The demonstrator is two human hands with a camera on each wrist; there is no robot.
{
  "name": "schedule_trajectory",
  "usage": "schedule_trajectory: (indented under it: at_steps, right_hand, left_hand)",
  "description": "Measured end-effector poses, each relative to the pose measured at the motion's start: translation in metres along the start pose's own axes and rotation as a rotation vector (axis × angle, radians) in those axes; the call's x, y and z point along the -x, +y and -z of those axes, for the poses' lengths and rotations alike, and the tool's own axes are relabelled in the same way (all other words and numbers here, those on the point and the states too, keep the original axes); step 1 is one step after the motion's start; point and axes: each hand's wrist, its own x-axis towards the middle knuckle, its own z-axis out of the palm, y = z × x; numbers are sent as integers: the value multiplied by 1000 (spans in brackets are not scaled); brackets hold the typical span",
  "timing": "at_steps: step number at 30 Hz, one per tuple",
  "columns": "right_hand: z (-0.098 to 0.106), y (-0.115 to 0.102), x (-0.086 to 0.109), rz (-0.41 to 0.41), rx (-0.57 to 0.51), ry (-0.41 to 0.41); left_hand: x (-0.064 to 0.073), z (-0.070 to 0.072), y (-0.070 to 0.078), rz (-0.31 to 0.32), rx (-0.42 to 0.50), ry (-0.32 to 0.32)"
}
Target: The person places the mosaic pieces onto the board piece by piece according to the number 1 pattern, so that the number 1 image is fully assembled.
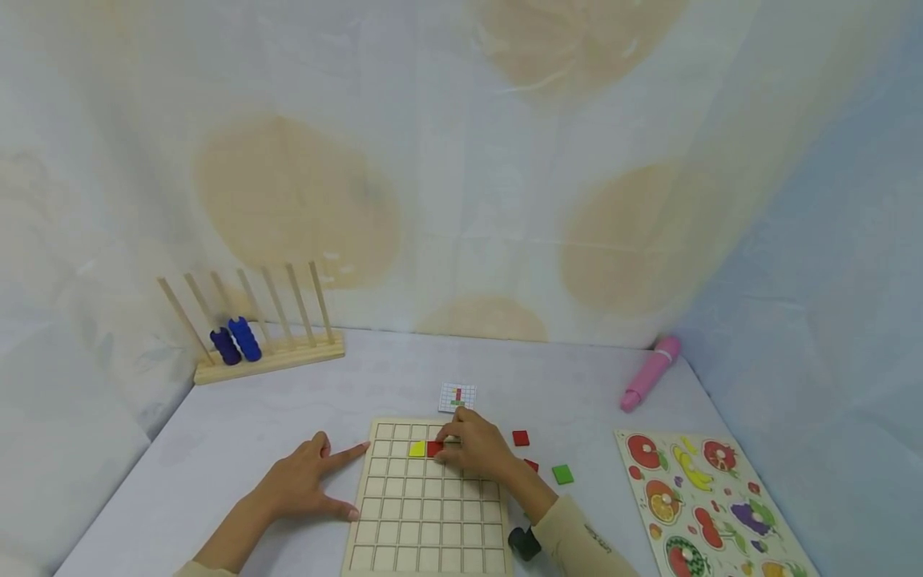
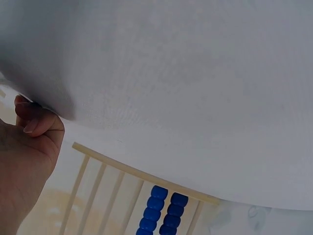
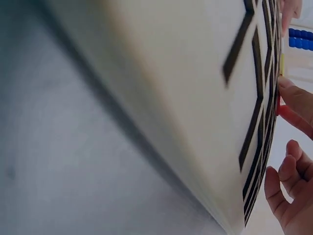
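Observation:
A wooden grid board (image 1: pixel 433 509) lies on the table. At its left edge, my left hand (image 1: pixel 299 481) touches the board with straight index finger and thumb; its other fingers are curled. My right hand (image 1: pixel 479 449) is over the upper part of the grid, pinching a red square tile (image 1: pixel 434 449) between thumb and finger. Directly left of that tile, a yellow tile (image 1: pixel 417 449) sits in a grid cell. In the right wrist view the fingertips of the right hand (image 3: pixel 296 105) meet the red tile (image 3: pixel 279 104) at the board's surface. A small pattern card (image 1: pixel 457 397) lies beyond the board.
Loose red tiles (image 1: pixel 521 438) and a green tile (image 1: pixel 562 474) lie right of the board. A dark object (image 1: pixel 524 543) is by the right forearm. Farther right are a fruit puzzle board (image 1: pixel 710 505) and a pink cylinder (image 1: pixel 650 373). A peg rack (image 1: pixel 270 361) with blue beads stands back left.

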Motion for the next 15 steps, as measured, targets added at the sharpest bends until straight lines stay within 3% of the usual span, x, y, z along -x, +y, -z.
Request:
schedule_trajectory:
  at_steps: [8,15]
  right_hand:
    - [17,8,14,-67,-57,14]
    - [39,40,30,-125,-72,81]
  left_hand:
    - [-1,-3,-2,13,-2,-13]
    - [-1,-2,-2,9,-8,-13]
